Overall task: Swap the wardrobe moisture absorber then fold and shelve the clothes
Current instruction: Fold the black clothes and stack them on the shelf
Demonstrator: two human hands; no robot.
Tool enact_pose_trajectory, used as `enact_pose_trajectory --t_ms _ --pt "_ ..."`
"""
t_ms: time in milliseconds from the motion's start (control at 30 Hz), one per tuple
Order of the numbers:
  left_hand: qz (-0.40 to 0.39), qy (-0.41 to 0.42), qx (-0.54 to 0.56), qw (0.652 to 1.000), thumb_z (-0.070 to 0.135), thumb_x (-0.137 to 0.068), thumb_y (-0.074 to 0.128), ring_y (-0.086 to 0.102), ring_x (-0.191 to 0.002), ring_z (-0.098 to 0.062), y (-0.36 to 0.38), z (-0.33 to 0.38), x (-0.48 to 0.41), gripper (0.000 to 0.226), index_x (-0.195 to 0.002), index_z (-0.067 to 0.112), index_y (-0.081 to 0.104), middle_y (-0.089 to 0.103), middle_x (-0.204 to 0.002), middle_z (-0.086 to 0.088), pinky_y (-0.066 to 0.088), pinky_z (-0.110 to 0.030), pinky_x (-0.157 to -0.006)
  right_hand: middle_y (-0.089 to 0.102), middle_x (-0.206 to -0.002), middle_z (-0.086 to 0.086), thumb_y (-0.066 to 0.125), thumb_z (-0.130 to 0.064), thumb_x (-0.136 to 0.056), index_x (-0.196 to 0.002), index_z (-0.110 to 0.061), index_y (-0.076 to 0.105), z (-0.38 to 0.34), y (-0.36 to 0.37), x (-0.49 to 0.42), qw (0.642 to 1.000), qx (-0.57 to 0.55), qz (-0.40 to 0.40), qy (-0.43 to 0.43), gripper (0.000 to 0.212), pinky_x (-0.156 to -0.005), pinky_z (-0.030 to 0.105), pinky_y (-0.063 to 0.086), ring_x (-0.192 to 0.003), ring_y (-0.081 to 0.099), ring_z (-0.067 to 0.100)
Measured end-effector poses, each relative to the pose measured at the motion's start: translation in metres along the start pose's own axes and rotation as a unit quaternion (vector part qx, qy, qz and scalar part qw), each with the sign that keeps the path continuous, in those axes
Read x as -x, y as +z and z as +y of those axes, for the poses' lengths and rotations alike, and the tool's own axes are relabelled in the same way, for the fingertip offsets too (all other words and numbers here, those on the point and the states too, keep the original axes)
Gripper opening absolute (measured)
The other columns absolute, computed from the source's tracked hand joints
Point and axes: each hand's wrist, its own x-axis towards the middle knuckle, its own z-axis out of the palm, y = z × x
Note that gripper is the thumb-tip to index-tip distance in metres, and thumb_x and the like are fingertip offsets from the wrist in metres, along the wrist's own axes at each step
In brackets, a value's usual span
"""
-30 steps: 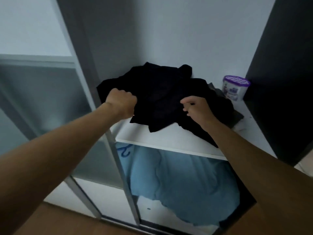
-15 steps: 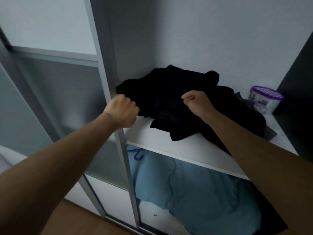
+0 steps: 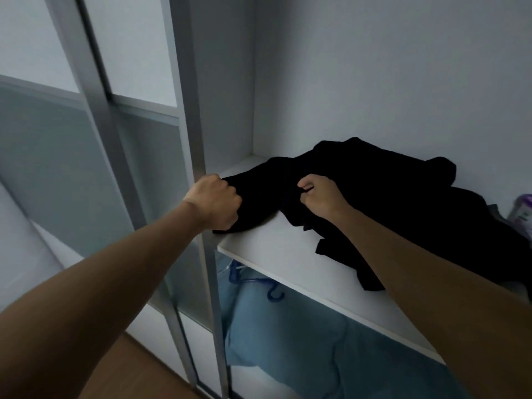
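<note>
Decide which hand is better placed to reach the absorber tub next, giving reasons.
Probably the right hand: it grips the garment nearer the tub at the far right of the shelf. The left hand grips the garment by the door frame, farther away.

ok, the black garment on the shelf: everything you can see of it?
The black garment is soft matte fabric, crumpled and unfolded, heaped across the white shelf, with flaps trailing toward the front edge. The left hand grips its left end at the shelf's front corner. The right hand pinches a fold near the middle. A grey cloth shows at its right edge. What kind of garment it is cannot be told.
</note>
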Motion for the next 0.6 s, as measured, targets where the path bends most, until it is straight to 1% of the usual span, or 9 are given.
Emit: enact_pose_trajectory --t_ms 67,100,200,300,367,433,500,533,600 --pt "-0.016 -0.025 0.011 0.999 0.036 -0.087 0.04 0.069 -0.074 -0.025 0.014 -0.013 0.0 0.036 -0.074 0.019 0.068 0.073 -0.08 -0.002 0.034 -0.03 -0.059 0.05 -0.139 0.012 0.063 -0.005 -0.089 -0.136 -0.011 0.053 -0.008 0.025 -0.013 0.997 0.063 -0.042 -0.032 0.048 -0.103 0.031 0.043 -0.123 0.054 0.028" --pt "-0.028 -0.038 0.013 0.999 0.035 -0.088 0.039 0.069 -0.074 -0.025 0.022 -0.02 0.001 0.034 -0.07 0.018 0.063 0.073 -0.08 -0.002 0.032 -0.03 -0.058 0.039 -0.149 0.013 0.064 -0.007 -0.089 -0.144 -0.015 0.045 -0.01 0.037 -0.017 0.99 0.118 -0.072 -0.039 0.058 -0.106 0.035 0.041 -0.129 0.047 0.031" --pt "-0.048 -0.074 0.017 0.996 0.032 -0.088 0.039 0.067 -0.072 -0.024 0.042 -0.038 0.001 0.029 -0.067 0.019 0.055 0.07 -0.077 -0.001 0.029 -0.03 -0.056 0.005 -0.164 0.01 0.067 -0.017 -0.088 -0.154 -0.028 0.019 -0.009 0.068 -0.025 0.936 0.334 -0.104 -0.03 0.082 -0.11 0.048 0.035 -0.142 0.023 0.037" --pt "-0.057 -0.092 0.015 0.994 0.032 -0.09 0.039 0.062 -0.066 -0.025 0.058 -0.05 0.002 0.029 -0.068 0.02 0.053 0.063 -0.068 -0.002 0.035 -0.031 -0.059 -0.003 -0.165 0.01 0.069 -0.037 -0.088 -0.156 -0.032 0.007 -0.009 0.088 -0.034 0.884 0.46 -0.069 -0.056 0.093 -0.115 0.061 0.02 -0.149 0.007 0.038" --pt "-0.052 -0.086 0.012 0.995 0.032 -0.091 0.04 0.066 -0.073 -0.025 0.067 -0.057 0.002 0.028 -0.071 0.021 0.057 0.068 -0.077 -0.003 0.036 -0.031 -0.062 0.0 -0.166 0.008 0.068 -0.045 -0.088 -0.157 -0.035 0.009 -0.013 0.099 -0.043 0.867 0.484 -0.069 -0.1 0.09 -0.115 0.068 0.01 -0.151 0.004 0.036" --pt "-0.051 -0.086 0.011 0.995 0.034 -0.092 0.042 0.067 -0.078 -0.026 0.074 -0.064 0.003 0.03 -0.08 0.021 0.067 0.071 -0.084 -0.003 0.036 -0.031 -0.063 0.014 -0.165 0.005 0.063 -0.036 -0.093 -0.153 -0.037 0.03 -0.017 0.106 -0.051 0.858 0.478 -0.099 -0.157 0.068 -0.116 0.065 0.007 -0.151 0.013 0.03" --pt "-0.051 -0.108 0.028 0.992 0.034 -0.091 0.043 0.063 -0.073 -0.026 0.078 -0.07 0.003 0.031 -0.084 0.018 0.069 0.069 -0.083 -0.003 0.035 -0.032 -0.063 0.034 -0.16 0.002 0.058 -0.016 -0.095 -0.14 -0.032 0.054 -0.019 0.107 -0.053 0.91 0.355 -0.126 -0.171 0.047 -0.121 0.051 0.018 -0.145 0.033 0.023" --pt "-0.052 -0.14 0.057 0.987 0.034 -0.091 0.043 0.059 -0.07 -0.027 0.078 -0.071 0.001 0.032 -0.084 0.016 0.069 0.067 -0.081 -0.005 0.035 -0.032 -0.063 0.043 -0.155 0.001 0.057 -0.007 -0.093 -0.134 -0.027 0.062 -0.019 0.105 -0.051 0.94 0.266 -0.126 -0.17 0.046 -0.118 0.041 0.028 -0.139 0.043 0.021" --pt "-0.054 -0.234 0.204 0.949 0.042 -0.092 0.041 0.058 -0.073 -0.03 0.077 -0.063 -0.008 0.04 -0.087 0.013 0.068 0.067 -0.087 -0.009 0.035 -0.033 -0.065 0.057 -0.143 0.002 0.055 0.004 -0.087 -0.125 -0.019 0.07 -0.022 0.097 -0.041 0.965 0.144 -0.12 -0.185 0.047 -0.11 0.033 0.04 -0.131 0.054 0.02"
